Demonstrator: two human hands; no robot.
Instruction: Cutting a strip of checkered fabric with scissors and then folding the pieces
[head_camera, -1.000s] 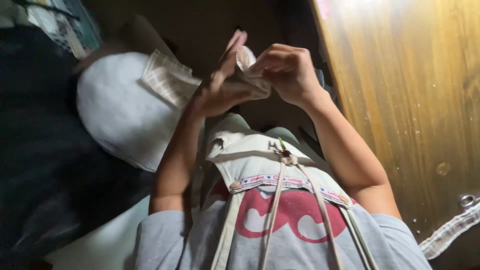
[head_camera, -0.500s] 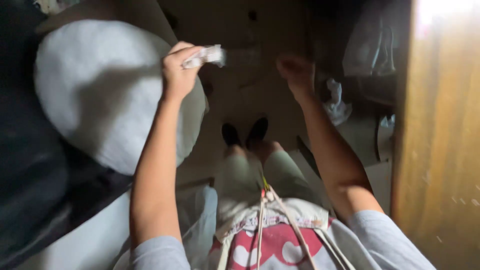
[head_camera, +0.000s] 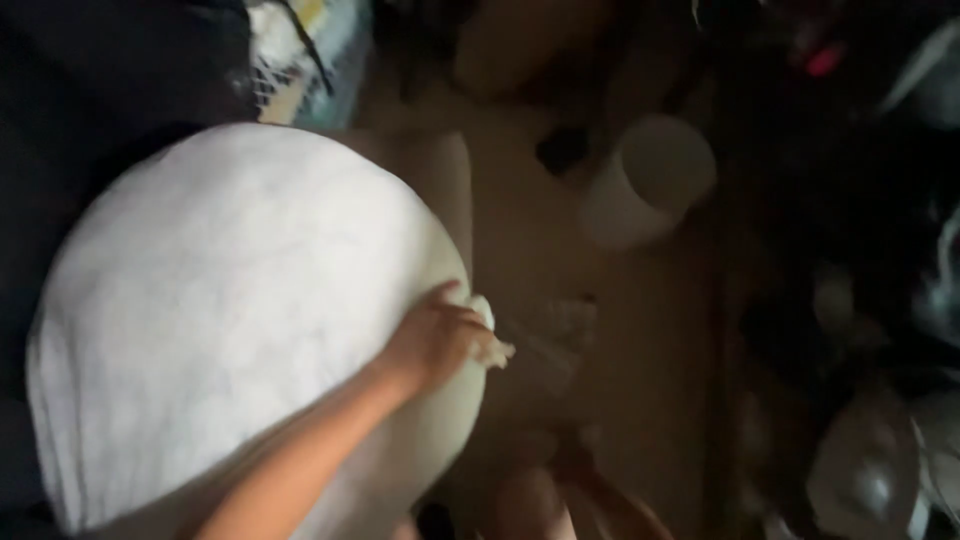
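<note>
My left hand (head_camera: 438, 342) is closed around a small crumpled white piece of cloth or paper (head_camera: 490, 338). It rests against the right edge of a big round white cloth-covered surface (head_camera: 230, 300), and my forearm reaches in from the bottom of the frame. My right hand is out of the picture. The view is blurred and dim.
A pale cylindrical bin (head_camera: 650, 180) stands on the brown floor (head_camera: 640, 350) to the upper right. Dark clutter with shiny bags (head_camera: 870, 470) fills the right side. Colourful items (head_camera: 300, 50) lie at the top left. Something dark surrounds the round surface on the left.
The view has swung in closer over the round white surface. My left hand has come down with the white piece to its right edge. My right hand has dropped out of view.
</note>
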